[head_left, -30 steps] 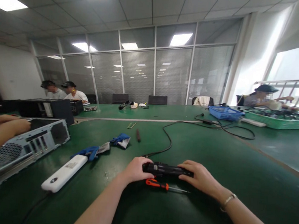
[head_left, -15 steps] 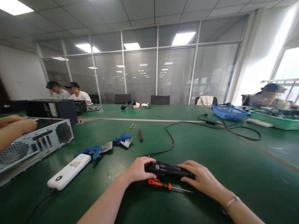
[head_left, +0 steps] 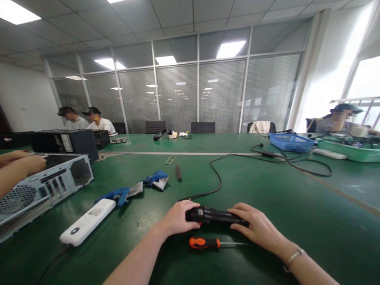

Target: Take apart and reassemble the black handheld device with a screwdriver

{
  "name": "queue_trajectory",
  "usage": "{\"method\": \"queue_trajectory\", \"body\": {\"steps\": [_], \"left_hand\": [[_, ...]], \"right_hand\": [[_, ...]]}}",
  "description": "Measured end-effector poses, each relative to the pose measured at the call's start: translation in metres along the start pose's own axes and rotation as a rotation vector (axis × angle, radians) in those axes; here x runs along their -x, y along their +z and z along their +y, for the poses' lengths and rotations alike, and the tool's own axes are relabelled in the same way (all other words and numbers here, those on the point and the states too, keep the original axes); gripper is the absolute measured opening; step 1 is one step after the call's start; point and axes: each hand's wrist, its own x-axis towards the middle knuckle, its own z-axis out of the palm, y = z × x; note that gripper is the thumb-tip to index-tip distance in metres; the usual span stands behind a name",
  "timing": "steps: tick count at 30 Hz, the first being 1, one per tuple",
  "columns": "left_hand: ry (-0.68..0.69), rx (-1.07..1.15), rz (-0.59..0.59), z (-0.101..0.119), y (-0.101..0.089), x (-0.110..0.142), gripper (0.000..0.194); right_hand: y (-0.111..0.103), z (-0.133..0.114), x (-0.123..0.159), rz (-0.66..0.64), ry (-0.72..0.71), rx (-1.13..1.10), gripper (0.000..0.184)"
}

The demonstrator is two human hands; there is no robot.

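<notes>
Both hands grip a long black device [head_left: 216, 216] that lies crosswise in front of me; its exact kind I cannot make out. My left hand [head_left: 180, 217] is closed round its left end, with the thumb on the near side. At the other end, my right hand [head_left: 258, 225] holds on with fingers on top and thumb in front. A black cord [head_left: 220, 181] leads to the area behind my left hand, where its end is hidden. Just nearer to me lies an orange and black screwdriver [head_left: 205, 243], its shaft pointing right, apart from both hands.
A white power strip [head_left: 88, 222] and blue-grey gloves [head_left: 156, 178] lie left. Beyond are a dark brown strip [head_left: 178, 172] and a blue basket [head_left: 291, 142]. A green basket [head_left: 363, 152] stands far right. Another person's hands [head_left: 30, 162] work at an open computer case [head_left: 47, 191].
The black device has shifted slightly away from the screwdriver, still between both hands. More of the screwdriver's handle shows, and the view has tilted a little.
</notes>
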Motion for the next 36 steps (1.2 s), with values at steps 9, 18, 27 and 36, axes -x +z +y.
{"method": "queue_trajectory", "body": {"steps": [9,18,27,36], "left_hand": [[0.006,-0.032,0.026,0.0023,0.0008,0.0003,0.055],[0.022,-0.016,0.033,0.0009,0.0007,-0.0009,0.054],[0.020,-0.023,0.041,0.0011,0.0014,-0.0006,0.052],[0.010,-0.027,0.036,-0.0002,0.0024,-0.0004,0.053]], "right_hand": [[-0.0031,-0.0032,0.0000,-0.011,0.020,0.014,0.040],[-0.0031,-0.0044,0.0006,0.012,-0.015,0.014,0.039],[-0.0021,-0.0042,0.0009,0.005,-0.028,0.032,0.038],[-0.0037,-0.0043,-0.0002,0.001,-0.013,0.037,0.038]]}}
